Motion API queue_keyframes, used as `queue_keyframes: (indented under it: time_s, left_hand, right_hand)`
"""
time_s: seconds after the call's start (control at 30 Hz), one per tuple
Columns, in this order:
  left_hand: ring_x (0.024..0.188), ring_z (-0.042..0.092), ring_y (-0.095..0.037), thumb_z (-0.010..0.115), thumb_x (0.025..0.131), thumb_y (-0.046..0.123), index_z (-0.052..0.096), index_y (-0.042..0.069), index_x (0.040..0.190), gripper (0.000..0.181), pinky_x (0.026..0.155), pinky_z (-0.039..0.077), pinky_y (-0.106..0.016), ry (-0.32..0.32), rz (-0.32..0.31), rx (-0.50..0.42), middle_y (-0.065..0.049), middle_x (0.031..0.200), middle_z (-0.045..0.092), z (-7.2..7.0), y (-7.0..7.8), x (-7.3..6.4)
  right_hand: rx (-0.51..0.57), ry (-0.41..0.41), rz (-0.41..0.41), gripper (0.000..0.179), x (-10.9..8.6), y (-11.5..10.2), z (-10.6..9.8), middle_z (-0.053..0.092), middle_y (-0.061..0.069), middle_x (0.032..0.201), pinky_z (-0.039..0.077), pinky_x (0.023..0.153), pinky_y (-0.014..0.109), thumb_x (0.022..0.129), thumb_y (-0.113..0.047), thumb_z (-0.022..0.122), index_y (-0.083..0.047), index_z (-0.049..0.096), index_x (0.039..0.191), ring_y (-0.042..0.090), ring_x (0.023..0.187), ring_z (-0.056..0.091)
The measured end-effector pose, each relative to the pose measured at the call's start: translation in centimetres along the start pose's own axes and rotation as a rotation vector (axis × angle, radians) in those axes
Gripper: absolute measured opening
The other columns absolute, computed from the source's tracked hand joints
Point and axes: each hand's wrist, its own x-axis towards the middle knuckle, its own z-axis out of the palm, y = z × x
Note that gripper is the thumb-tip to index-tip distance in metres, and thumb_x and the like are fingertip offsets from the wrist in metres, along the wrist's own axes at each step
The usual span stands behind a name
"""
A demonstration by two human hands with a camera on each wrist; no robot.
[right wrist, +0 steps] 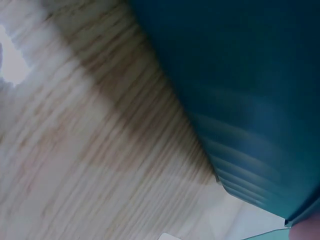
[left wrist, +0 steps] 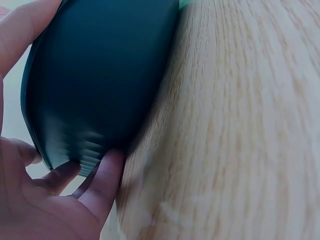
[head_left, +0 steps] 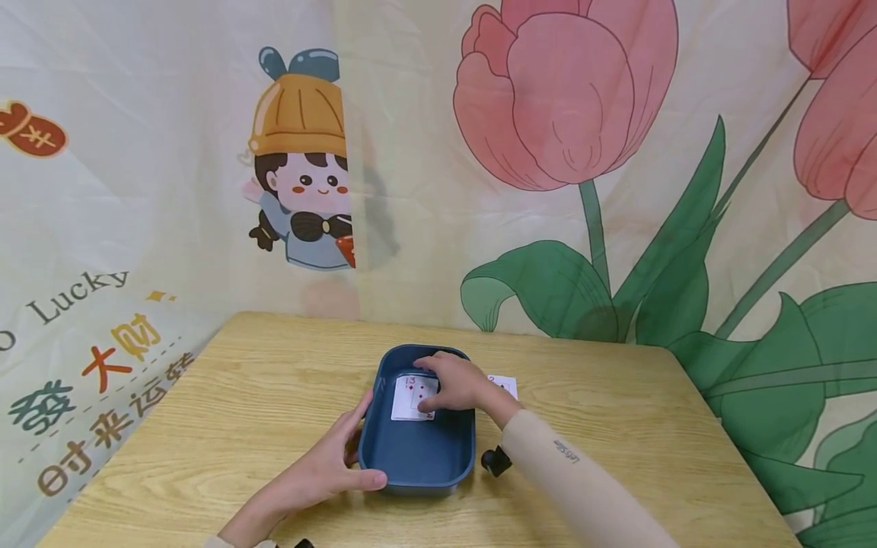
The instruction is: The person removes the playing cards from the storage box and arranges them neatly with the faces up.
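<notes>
A dark blue rectangular box [head_left: 418, 457] stands on the wooden table. Inside it, toward the far end, a playing card [head_left: 404, 407] with red diamond marks and a 3 lies face up. My left hand [head_left: 329, 464] holds the box from the left, thumb at the near corner, fingers along the side wall. In the left wrist view, those fingers [left wrist: 107, 175] press against the ribbed part of the wall. Over the card, my right hand [head_left: 452, 384] has thumb and forefinger spread apart, covering its right part. The right wrist view shows mostly the box's outer wall [right wrist: 240, 100].
Another white card [head_left: 507, 383] with a 2 lies on the table [head_left: 582, 426] just right of the box, partly behind my right wrist. A black wrist camera [head_left: 496, 460] sits beneath the right sleeve [head_left: 575, 472]. A printed curtain [head_left: 411, 289] hangs behind the table.
</notes>
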Motion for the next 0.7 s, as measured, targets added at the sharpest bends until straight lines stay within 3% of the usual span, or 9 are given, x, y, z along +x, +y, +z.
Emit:
queue_keyframes:
  time_s: [0.27, 0.7]
  left_hand:
    - [0.150, 0.040, -0.042, 0.085, 0.094, 0.022, -0.004, 0.026, 0.172, 0.119, 0.112, 0.047, -0.026, 0.001, -0.010, -0.014, -0.021, 0.172, 0.002, -0.03, 0.03, 0.04]
    - [0.148, 0.043, -0.042, 0.084, 0.094, 0.022, -0.005, 0.026, 0.172, 0.118, 0.111, 0.048, -0.026, -0.010, 0.005, -0.012, -0.022, 0.172, 0.001, -0.06, 0.01, -0.01]
  right_hand:
    - [-0.140, -0.009, 0.032, 0.078, 0.07, -0.61, 0.40, 0.067, 0.004, 0.139, 0.049, 0.108, 0.044, 0.085, -0.052, 0.087, -0.021, 0.061, 0.151, 0.019, 0.119, 0.061]
    - [-0.194, -0.024, 0.054, 0.079, 0.18, -0.98, 0.78, 0.065, 0.003, 0.143, 0.044, 0.114, 0.047, 0.084, -0.054, 0.087, -0.020, 0.062, 0.151, 0.021, 0.127, 0.060]
